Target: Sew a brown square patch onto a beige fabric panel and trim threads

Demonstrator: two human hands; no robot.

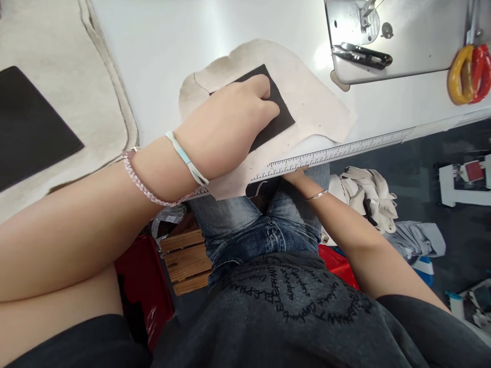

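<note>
My left hand (233,117) is closed, its fingers curled down over a black rectangular patch (278,105). Whether it pinches the patch or something under the fingers, I cannot tell. The patch lies tilted on a cream, curved piece of fabric (307,97), and a thin dark thread runs from its left corner. That fabric overhangs the front edge of the table. My right hand (294,175) reaches below this edge above my lap, its fingers hidden. Beside it a dark object (264,188) shows partly in the shadow; its kind is unclear.
A ruler strip (299,161) runs along the table's front edge. Larger cream fabric pieces (76,102) with another black patch (30,125) lie left. At right are a sewing machine bed (406,56), black thread snips (362,55) and scissors with yellow and red handles (461,76).
</note>
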